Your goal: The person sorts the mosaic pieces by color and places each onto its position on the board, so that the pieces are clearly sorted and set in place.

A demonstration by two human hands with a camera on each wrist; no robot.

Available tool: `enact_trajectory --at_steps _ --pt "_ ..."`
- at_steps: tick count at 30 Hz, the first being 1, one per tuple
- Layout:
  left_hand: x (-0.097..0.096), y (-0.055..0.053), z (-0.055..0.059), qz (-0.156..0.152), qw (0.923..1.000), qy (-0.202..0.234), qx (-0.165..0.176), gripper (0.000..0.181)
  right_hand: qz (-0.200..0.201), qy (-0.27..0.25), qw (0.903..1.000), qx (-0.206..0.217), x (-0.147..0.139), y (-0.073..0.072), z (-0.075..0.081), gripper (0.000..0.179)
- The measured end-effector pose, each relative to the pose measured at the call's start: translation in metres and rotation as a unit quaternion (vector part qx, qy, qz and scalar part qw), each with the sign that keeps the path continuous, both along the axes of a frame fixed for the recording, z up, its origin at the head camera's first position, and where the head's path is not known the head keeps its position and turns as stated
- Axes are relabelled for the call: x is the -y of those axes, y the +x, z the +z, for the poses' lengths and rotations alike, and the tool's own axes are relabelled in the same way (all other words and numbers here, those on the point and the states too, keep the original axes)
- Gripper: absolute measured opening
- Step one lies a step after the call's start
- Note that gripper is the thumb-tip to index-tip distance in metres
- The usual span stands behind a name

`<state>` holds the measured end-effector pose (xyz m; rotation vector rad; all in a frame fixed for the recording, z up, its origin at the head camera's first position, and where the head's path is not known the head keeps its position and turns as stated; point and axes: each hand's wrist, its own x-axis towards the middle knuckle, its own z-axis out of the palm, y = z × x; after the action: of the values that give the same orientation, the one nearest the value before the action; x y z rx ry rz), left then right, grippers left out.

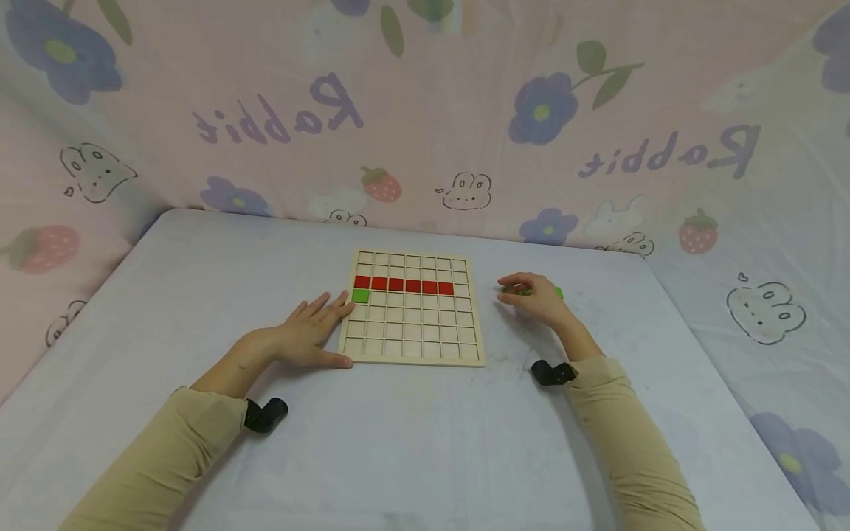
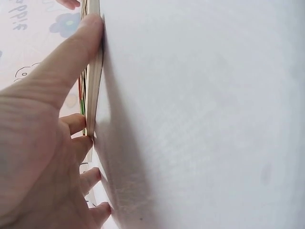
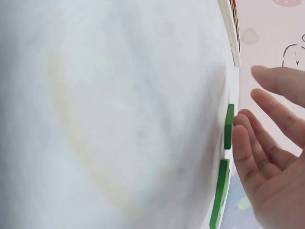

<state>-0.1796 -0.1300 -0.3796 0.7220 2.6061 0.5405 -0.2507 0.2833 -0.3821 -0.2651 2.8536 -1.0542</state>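
A square wooden grid board [image 1: 414,346] lies flat on the table. Several red tiles [image 1: 396,285] form a row across it, and one green tile [image 1: 361,296] sits just under the row's left end. My left hand [image 1: 302,341] rests with spread fingers along the board's left side, the thumb at its near left corner. To the right of the board my right hand [image 1: 536,299] hovers with loosely bent fingers, thumb and forefinger apart. In the right wrist view its fingertips come right beside a loose green tile [image 3: 229,126]. More green [image 1: 560,293] shows past the hand.
Another green piece [image 3: 220,191] lies on the white tabletop [image 1: 425,435] near the right hand. A patterned cloth [image 1: 425,133] with rabbits and flowers hangs behind and beside the table. Each sleeve carries a black wrist camera [image 1: 267,415].
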Motion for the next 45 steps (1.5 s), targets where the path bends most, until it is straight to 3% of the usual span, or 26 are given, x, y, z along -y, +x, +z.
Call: enact_trajectory --at_steps 9,17,29,45 --pt "0.0001 -0.0004 -0.0031 -0.001 1.0 0.0 -0.003 0.099 -0.023 0.014 0.9996 -0.008 -0.0046 0.0002 -0.0015 0.044" --pt "0.0012 -0.0009 -0.0045 -0.003 1.0 0.003 -0.004 0.099 -0.008 -0.001 0.9997 -0.024 -0.007 0.0048 0.0 0.049" --pt "0.002 -0.0001 -0.0033 -0.003 0.9999 0.014 0.001 0.098 -0.032 0.043 0.9985 0.006 -0.0047 0.0016 -0.0027 0.042" --pt "0.0017 -0.0004 -0.0042 -0.002 0.9999 0.012 -0.006 0.099 -0.028 0.035 0.999 0.009 -0.0057 -0.0002 -0.0055 0.038"
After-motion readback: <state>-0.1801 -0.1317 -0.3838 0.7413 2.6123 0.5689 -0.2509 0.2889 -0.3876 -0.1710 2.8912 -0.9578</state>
